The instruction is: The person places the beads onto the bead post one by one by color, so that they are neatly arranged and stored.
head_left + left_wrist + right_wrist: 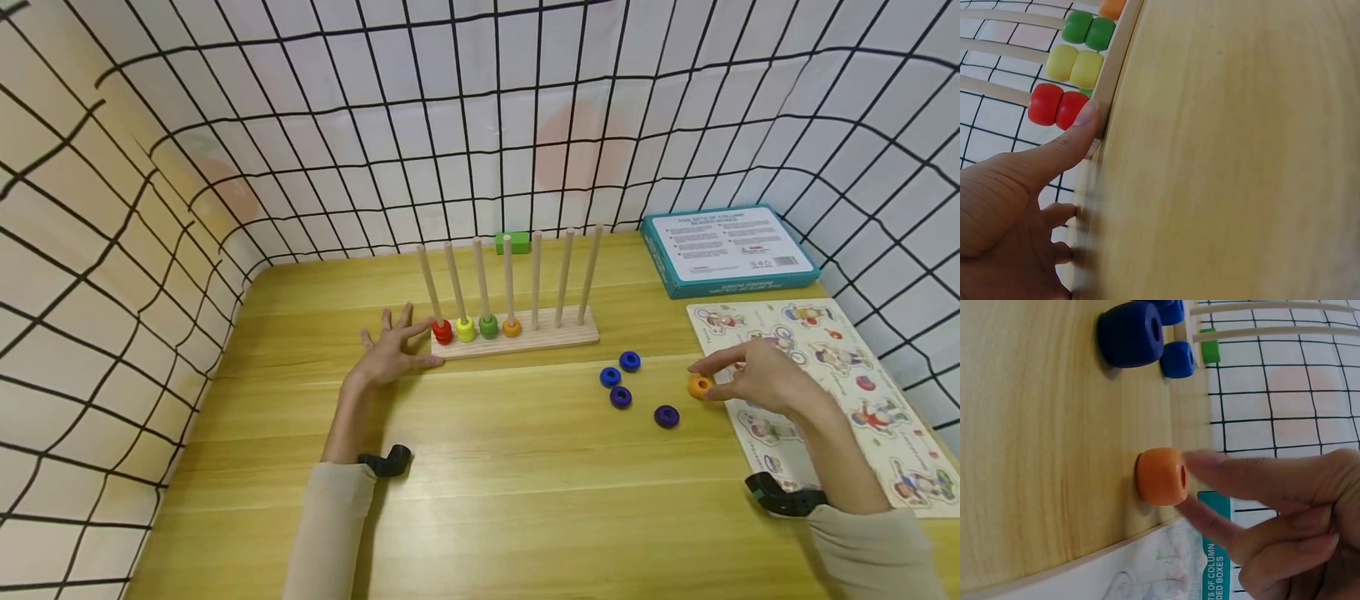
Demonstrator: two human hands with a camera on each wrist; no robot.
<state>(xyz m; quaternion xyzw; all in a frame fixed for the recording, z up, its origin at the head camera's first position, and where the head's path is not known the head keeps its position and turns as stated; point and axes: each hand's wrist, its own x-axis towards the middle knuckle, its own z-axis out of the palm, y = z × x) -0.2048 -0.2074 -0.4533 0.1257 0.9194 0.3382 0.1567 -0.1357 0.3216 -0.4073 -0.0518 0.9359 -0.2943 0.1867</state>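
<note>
My left hand lies with fingers spread at the left end of a wooden peg rack, its thumb against the base beside two red beads. Beside these, the rack's pegs carry yellow beads, green beads and one orange bead; three pegs on the right are bare. Off to the right, thumb and index finger of my right hand pinch a loose orange bead low at the tabletop. Its other fingers are curled in.
Two blue beads and two purple beads lie between rack and right hand. A picture board lies under the right forearm, with a teal box behind it. A green block sits behind the rack, near the black grid netting.
</note>
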